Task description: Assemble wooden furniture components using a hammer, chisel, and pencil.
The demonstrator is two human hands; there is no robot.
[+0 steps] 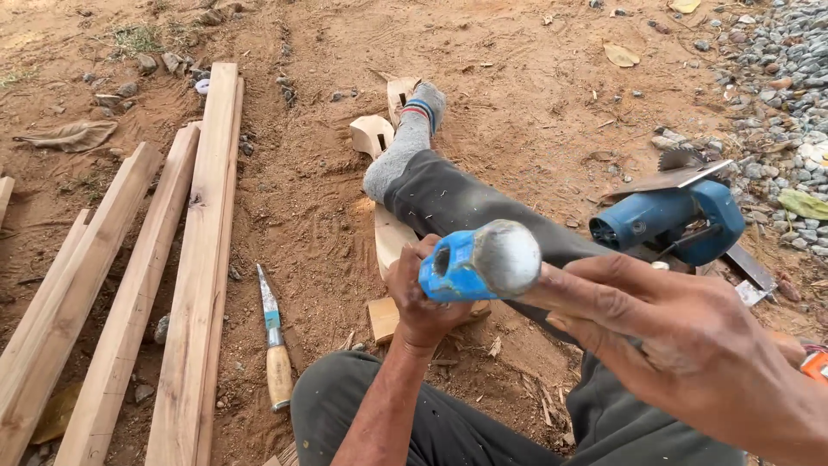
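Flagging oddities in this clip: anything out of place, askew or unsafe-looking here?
Yes. A chisel lies loose on the dirt beside the planks, blade bare. A circular saw rests tilted on the ground by the gravel. The right hand holds a blue-headed hammer raised above the left hand, which rests on a wood piece pinned under the leg.

Single view, head-mounted. Looks steeply down and forward from above a seated person's lap onto bare dirt ground (535,95). Very near to the right hand (681,336) and hammer (483,259), which fill the lower right foreground; left hand (423,298) just behind the hammer head. Outstretched leg (448,194) runs away from the lens toward frame centre. Planks (190,259) along the left edge, chisel (274,341) beside them, circular saw (668,216) and gravel (780,78) at right. No second view, so no shared area.
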